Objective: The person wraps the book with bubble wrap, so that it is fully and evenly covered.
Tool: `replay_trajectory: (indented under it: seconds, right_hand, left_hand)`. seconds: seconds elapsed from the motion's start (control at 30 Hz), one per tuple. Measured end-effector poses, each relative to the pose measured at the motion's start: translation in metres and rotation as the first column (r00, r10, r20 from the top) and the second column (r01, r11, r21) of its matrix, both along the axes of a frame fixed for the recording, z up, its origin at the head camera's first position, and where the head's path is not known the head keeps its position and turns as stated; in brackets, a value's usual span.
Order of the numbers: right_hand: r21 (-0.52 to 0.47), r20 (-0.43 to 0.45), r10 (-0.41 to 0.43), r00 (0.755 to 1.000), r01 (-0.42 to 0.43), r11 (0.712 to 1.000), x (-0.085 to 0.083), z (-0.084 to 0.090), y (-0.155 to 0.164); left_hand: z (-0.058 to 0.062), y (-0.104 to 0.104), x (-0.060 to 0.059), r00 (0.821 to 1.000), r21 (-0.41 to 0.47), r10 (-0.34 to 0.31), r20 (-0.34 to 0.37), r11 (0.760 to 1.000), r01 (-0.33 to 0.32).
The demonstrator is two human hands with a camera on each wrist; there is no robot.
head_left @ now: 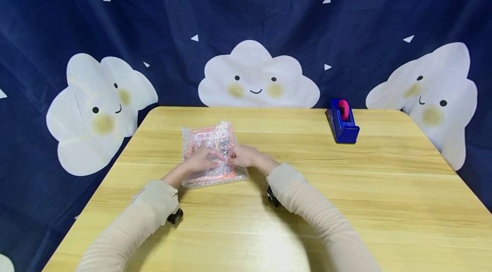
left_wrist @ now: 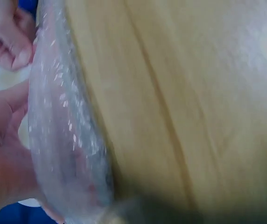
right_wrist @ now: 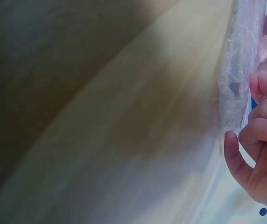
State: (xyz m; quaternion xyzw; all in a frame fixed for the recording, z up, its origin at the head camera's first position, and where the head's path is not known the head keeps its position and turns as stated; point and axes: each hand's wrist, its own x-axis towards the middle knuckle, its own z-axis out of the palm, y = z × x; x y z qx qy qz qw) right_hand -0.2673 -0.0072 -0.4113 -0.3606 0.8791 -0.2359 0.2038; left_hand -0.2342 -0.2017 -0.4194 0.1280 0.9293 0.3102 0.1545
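Observation:
A flat package in clear bubble wrap (head_left: pixel 215 177) lies on the left half of the table, with orange-red and white print showing through. My left hand (head_left: pixel 202 159) rests on top of it, fingers spread and thumb toward the other hand. At the package's right side, my right hand (head_left: pixel 243 156) has its fingers curled, with thumb and forefinger pinching at the wrap. The left wrist view shows the wrap (left_wrist: pixel 63 107) edge-on beside the left palm (left_wrist: pixel 7 154). In the right wrist view the right hand's little finger (right_wrist: pixel 237 158) stands out from the others.
A blue tape dispenser (head_left: pixel 344 131) with a pink-red roll stands at the back right of the wooden table (head_left: pixel 369 203). Behind the table hangs a dark blue cloth (head_left: pixel 246 3) with white clouds and triangles.

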Motion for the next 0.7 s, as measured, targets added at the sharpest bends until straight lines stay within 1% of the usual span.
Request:
replay_trajectory:
  seconds: [0.1, 0.2, 0.27, 0.33, 0.4, 0.47, 0.63, 0.7]
  right_hand:
    - [0.012, -0.019, -0.016, 1.000, 0.017, 1.000, 0.001, -0.001, -0.002]
    - [0.029, -0.056, -0.019, 0.998, 0.021, 0.999, 0.003, -0.001, -0.003]
    - [0.037, -0.068, -0.022, 0.997, 0.025, 0.999, 0.004, 0.000, -0.002]
    - [0.048, -0.074, -0.025, 0.997, 0.028, 0.998, 0.004, 0.000, -0.002]
    - [0.052, -0.070, -0.030, 0.997, 0.034, 0.998, 0.005, 0.000, -0.002]
    - [0.056, -0.066, -0.034, 0.997, 0.037, 0.998, 0.005, 0.000, -0.001]
    - [0.055, -0.053, -0.041, 0.998, 0.043, 0.998, 0.004, 0.000, -0.002]
    - [0.051, -0.045, -0.045, 0.998, 0.047, 0.998, 0.004, 0.000, -0.003]
  left_hand:
    - [-0.002, 0.007, 0.003, 0.995, -0.041, 0.077, -0.065, 0.996, -0.080]
    - [-0.009, 0.011, 0.006, 0.978, -0.026, 0.136, -0.158, 0.990, -0.142]
    - [-0.013, 0.012, 0.008, 0.965, 0.016, 0.158, -0.210, 0.987, -0.158]
    - [-0.018, 0.013, 0.009, 0.956, 0.053, 0.166, -0.244, 0.986, -0.157]
    - [-0.021, 0.012, 0.010, 0.955, 0.081, 0.162, -0.248, 0.986, -0.146]
    - [-0.023, 0.011, 0.009, 0.961, 0.098, 0.148, -0.232, 0.987, -0.128]
    - [-0.024, 0.005, 0.007, 0.981, 0.123, 0.112, -0.161, 0.988, -0.093]
    - [-0.022, 0.004, 0.007, 0.985, 0.130, 0.108, -0.137, 0.987, -0.090]
